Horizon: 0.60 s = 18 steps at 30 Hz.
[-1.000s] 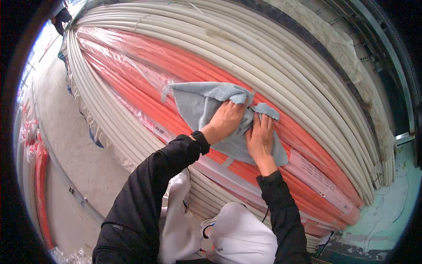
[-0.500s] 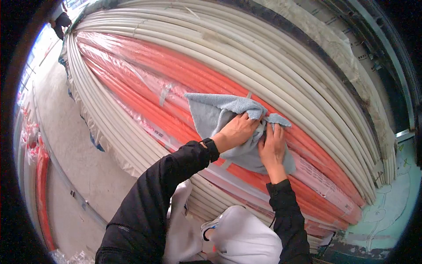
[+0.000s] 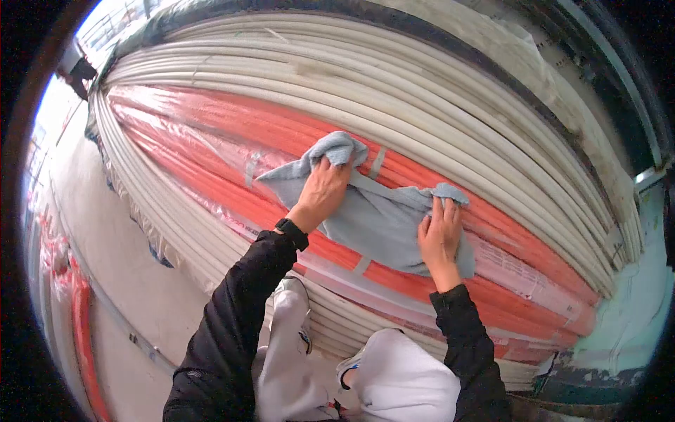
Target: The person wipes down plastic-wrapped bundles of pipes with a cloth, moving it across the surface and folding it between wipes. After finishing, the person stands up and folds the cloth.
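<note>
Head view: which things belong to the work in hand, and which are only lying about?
In use: cloth, gripped by the left hand and pressed flat by the right hand; orange pipes under it.
Lying about: white pipes; floor rail.

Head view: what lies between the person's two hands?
Grey-blue cloth, spread over orange pipes, spans from left hand to right hand in the head view.

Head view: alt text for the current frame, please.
Two bare hands hold a blue-grey cloth on plastic-wrapped orange pipes: the left hand grips its bunched end, the right hand lies flat on it. Bundles of white pipes flank the orange ones.
</note>
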Motion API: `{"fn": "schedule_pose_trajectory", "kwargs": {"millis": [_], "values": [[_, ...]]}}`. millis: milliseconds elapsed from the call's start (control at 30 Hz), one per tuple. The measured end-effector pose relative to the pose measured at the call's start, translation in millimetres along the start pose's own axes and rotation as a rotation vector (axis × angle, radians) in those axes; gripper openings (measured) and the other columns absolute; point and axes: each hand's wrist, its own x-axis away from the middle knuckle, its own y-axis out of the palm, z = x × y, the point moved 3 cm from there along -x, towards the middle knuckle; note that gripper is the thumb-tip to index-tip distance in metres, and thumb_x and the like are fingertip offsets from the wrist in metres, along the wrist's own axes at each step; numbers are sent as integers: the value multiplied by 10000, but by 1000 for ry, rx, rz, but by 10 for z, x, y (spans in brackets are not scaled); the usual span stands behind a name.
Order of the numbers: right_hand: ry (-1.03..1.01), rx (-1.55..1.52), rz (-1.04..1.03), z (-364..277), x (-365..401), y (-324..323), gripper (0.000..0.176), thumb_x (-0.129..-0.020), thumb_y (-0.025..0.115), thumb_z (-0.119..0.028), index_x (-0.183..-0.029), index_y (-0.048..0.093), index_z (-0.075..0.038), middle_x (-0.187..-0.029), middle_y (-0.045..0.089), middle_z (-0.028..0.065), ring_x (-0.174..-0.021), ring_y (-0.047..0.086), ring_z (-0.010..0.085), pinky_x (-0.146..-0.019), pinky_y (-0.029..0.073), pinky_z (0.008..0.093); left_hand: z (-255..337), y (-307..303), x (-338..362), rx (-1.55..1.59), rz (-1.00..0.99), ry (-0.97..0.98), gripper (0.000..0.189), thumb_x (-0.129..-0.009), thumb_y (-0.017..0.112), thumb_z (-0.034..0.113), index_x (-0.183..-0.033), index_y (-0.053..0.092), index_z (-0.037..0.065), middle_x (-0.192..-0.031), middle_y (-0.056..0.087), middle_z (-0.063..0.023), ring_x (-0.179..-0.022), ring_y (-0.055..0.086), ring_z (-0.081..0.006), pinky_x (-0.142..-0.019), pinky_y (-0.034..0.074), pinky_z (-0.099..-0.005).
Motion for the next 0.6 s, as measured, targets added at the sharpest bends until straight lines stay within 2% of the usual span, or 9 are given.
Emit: {"fn": "schedule_pose_trajectory", "kwargs": {"millis": [100,133,233,267,367,400,500,533,600], "values": [[-6,-8,59,-80,-4,-19,540,-875,594,-87,-1385,474,43,-1447,424,235,-1329,408,443,-1125,354,536,83,27,-13,18,48,-79,628,-836,507,21,-1451,417,-71,-1399,452,-239,-1237,471,-448,-1106,354,-524],[4,-33,32,-71,-4,-7,564,-871,590,-89,-1402,458,49,-1474,400,238,-1358,382,453,-1158,322,533,134,32,-24,126,61,-111,696,-813,495,-19,-1497,373,-47,-1428,446,-259,-1301,429,-468,-1146,301,-543],[-25,-1,65,-66,3,-12,604,-855,603,-104,-1421,450,45,-1482,398,232,-1377,372,445,-1181,297,531,291,70,-95,176,-10,43,760,-800,503,-34,-1541,332,-6,-1455,450,-261,-1349,400,-459,-1154,287,-544],[-29,5,55,-54,-6,-16,611,-848,607,-117,-1418,458,46,-1468,410,227,-1368,386,438,-1181,298,531,357,86,-112,202,-39,12,789,-798,504,-36,-1563,319,31,-1474,455,-250,-1381,377,-453,-1166,269,-545],[-46,6,52,-40,-26,-10,622,-829,620,-140,-1405,480,46,-1426,445,215,-1350,416,416,-1182,300,528,579,50,-266,227,-120,79,781,-808,513,-23,-1564,328,45,-1489,448,-238,-1392,372,-443,-1170,261,-545],[-53,-1,70,-40,-39,-17,616,-826,624,-137,-1399,487,45,-1413,456,212,-1349,419,411,-1182,301,525,672,46,-305,159,-114,165,775,-817,528,-6,-1564,334,55,-1485,454,-237,-1394,376,-430,-1174,259,-537],[-60,-32,85,-29,-54,-55,580,-824,633,-117,-1371,521,37,-1382,489,194,-1337,438,388,-1169,319,513,985,61,-354,291,-136,261,776,-818,543,3,-1564,341,64,-1480,463,-235,-1381,393,-424,-1175,264,-527],[-66,-44,69,-6,-73,-74,566,-825,632,-112,-1363,530,34,-1382,491,191,-1331,444,386,-1163,325,514,1061,99,-349,265,-187,268,765,-825,541,13,-1564,349,69,-1466,475,-236,-1363,411,-431,-1175,269,-523],[-80,-36,66,62,-88,-115,542,-830,627,-102,-1349,545,28,-1384,495,184,-1314,459,383,-1150,340,512,1169,111,-335,243,-170,271,768,-826,546,24,-1566,345,69,-1435,504,-240,-1342,432,-437,-1171,276,-522]]}}
